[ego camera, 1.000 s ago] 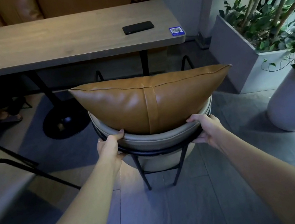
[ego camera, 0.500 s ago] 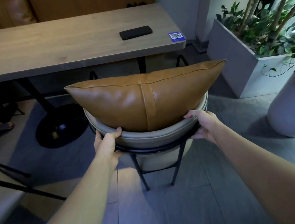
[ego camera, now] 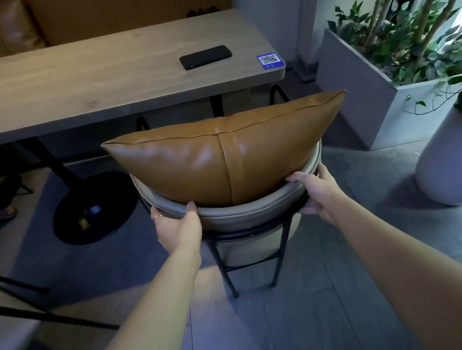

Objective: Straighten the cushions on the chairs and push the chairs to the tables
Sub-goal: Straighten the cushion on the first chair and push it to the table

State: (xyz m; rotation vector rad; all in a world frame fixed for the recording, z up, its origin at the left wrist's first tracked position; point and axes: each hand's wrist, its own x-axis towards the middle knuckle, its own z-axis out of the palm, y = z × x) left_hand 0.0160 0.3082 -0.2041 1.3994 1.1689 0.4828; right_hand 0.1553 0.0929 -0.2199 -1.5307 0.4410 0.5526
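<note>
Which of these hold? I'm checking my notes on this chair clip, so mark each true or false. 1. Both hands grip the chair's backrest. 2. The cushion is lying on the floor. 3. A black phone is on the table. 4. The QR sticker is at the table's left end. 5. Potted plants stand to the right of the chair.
1. True: the left hand and right hand hold the chair at its curved back.
2. False: the brown cushion stands against the backrest.
3. True: the phone lies on the table.
4. False: the QR sticker is at the near right corner.
5. True: planters stand there.
</note>
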